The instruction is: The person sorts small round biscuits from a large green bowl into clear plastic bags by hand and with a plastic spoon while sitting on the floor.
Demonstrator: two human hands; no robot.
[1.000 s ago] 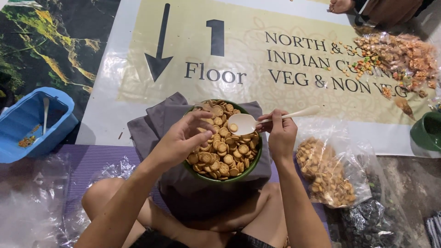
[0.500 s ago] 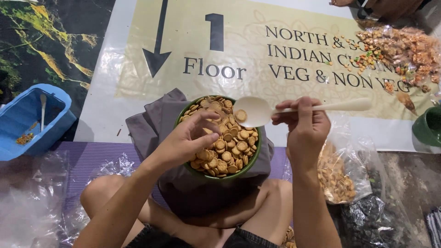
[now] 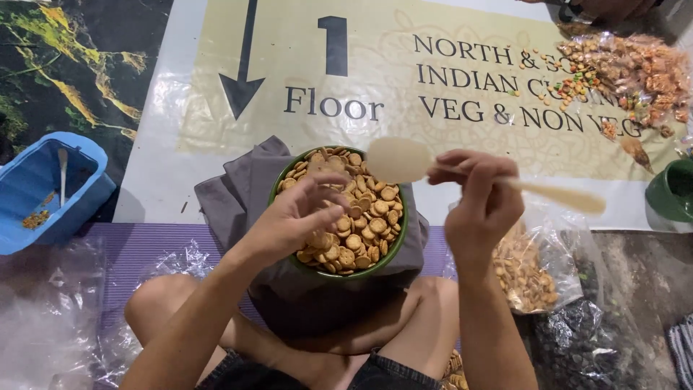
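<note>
A green bowl [image 3: 399, 238] full of small round biscuits [image 3: 361, 224] rests on a grey cloth [image 3: 238, 195] over my crossed legs. My left hand [image 3: 292, 217] hovers over the bowl's left side with its fingers spread, touching the biscuits. My right hand [image 3: 480, 202] is raised to the right of the bowl and grips a pale wooden spoon [image 3: 404, 160] by its handle. The spoon's empty bowl points left, above the bowl's far rim.
A clear bag of the same biscuits [image 3: 527, 271] lies by my right knee, a dark bag [image 3: 585, 339] beside it. A blue tub with a spoon [image 3: 43, 188] sits at left. Mixed snacks [image 3: 628, 72] lie at the top right, by a green container [image 3: 671, 191]. A printed banner [image 3: 180, 94] covers the floor.
My right hand has lifted the spoon out of the bowl and swung it up and to the right. My left hand has stayed over the biscuits.
</note>
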